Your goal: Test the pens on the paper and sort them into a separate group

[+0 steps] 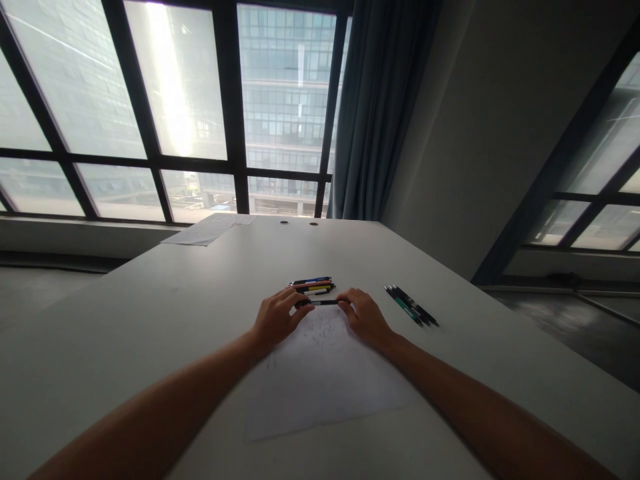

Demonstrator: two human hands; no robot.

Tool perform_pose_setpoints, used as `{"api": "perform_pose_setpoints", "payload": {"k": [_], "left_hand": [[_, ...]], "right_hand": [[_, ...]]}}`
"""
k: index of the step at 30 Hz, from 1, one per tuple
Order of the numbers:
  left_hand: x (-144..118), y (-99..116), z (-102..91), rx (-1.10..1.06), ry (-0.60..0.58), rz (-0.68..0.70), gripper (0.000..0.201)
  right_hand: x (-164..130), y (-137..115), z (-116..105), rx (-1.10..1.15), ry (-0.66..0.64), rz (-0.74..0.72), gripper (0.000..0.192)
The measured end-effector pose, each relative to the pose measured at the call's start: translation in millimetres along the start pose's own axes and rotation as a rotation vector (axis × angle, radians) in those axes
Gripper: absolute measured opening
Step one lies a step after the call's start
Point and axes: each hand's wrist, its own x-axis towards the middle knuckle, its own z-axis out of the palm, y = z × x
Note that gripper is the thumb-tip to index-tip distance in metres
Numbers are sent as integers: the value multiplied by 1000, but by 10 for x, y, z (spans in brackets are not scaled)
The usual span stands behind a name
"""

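Tall dark-framed windows point(175, 113) fill the back of the room, with a grey-blue curtain point(375, 113) hanging beside them and a plain wall to the right. In front stands a pale table point(125, 333). A sheet of paper point(325, 380) with faint pencil marks lies on it, straight ahead of the person.

At the far edge of that sheet both hands meet on one dark pen point(323, 302), which lies crosswise between them — the left hand point(277, 317) pinches its left end with curled fingers, the right hand point(365, 317) closes its fingertips on the right end. Just behind the pen, touching or nearly so, sits a small cluster of coloured pens point(314, 285), laid side by side.

To the right of the right hand, well apart from it, three dark pens point(411, 305) lie together at a slant on the bare table. Far back near the window rest more sheets of paper point(207, 230) — flat, at the table's edge.
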Motion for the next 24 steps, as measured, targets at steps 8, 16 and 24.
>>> {"api": "perform_pose_setpoints", "payload": {"k": [8, 16, 24], "left_hand": [[25, 70, -46, -65, 69, 201, 25], [16, 101, -29, -83, 19, 228, 22], [39, 80, -68, 195, -24, -61, 21]], "right_hand": [[-13, -1, 22, 11, -91, -70, 17], [-12, -39, -14, 28, -105, -86, 18], [-3, -94, -98, -8, 21, -126, 27]]}}
